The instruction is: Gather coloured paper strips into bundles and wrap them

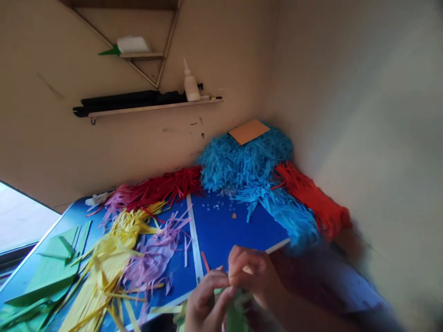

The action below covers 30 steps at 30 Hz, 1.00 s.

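At the bottom middle, in front of the blue table (224, 240), my left hand (207, 299) and my right hand (252, 274) meet with their fingertips pinched together. Light green paper (237, 313) hangs below the pinch, partly hidden by the fingers. My left thumb and forefinger close at the top of this paper. The small bit between my right fingertips is too small and covered to make out. A thin red paper strip (205, 261) lies on the table just beyond my left hand.
Fringed yellow paper (117, 240), lilac paper (155, 253) and flat green sheets (51, 267) spread on the left. Dark red fringe (166, 186), a big blue fringe pile (242, 161) topped by an orange card (249, 131), and red-orange fringe (311, 196) line the walls. A shelf (155, 109) holds a glue bottle (191, 86).
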Available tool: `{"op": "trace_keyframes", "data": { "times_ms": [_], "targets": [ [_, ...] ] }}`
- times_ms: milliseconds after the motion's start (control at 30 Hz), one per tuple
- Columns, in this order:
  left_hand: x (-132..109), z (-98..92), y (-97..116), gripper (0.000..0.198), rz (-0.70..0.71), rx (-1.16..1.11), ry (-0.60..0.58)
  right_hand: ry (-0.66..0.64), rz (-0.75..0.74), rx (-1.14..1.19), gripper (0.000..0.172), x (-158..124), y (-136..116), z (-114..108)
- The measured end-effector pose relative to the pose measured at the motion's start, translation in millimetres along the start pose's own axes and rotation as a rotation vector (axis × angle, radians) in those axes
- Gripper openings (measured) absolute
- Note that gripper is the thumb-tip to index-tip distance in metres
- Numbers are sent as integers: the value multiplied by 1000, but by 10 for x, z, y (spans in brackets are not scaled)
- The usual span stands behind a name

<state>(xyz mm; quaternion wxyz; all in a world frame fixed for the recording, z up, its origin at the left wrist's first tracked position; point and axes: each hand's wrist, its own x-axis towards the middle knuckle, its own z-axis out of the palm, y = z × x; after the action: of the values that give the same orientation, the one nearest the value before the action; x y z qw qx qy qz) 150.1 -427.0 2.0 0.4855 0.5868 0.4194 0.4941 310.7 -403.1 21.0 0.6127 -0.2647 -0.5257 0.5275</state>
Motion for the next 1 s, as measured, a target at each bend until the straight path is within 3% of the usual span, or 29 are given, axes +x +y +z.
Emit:
{"op": "trace_keyframes", "data": {
  "times_ms": [67,133,167,267,400,500,600,733,833,1000],
  "targets": [
    [44,-98,47,16,-144,-254,40,-73,31,-353,13,327,125,-256],
    [90,-175,93,24,-299,-526,148,-32,155,-888,19,720,311,-585],
    [112,-202,112,28,-361,-608,179,-25,183,-988,20,908,413,-750],
    [164,-231,138,31,-423,-629,180,-99,225,-1111,20,1313,685,-1122],
    [173,-206,63,36,-440,-571,299,-174,258,-1156,17,1415,825,-1264],
    [149,-221,-31,41,-369,-345,362,-137,246,-1126,16,1270,725,-1172],
    [144,-251,-85,39,-233,-35,259,-114,215,-988,16,953,551,-902],
    [171,-249,-97,33,-72,334,135,-96,276,-331,13,394,402,-404],
    [167,-217,-92,31,-51,458,73,-57,335,-99,19,116,354,-171],
    [124,-167,-69,31,-35,504,78,59,425,-4,27,13,292,-103]
  ]
}}
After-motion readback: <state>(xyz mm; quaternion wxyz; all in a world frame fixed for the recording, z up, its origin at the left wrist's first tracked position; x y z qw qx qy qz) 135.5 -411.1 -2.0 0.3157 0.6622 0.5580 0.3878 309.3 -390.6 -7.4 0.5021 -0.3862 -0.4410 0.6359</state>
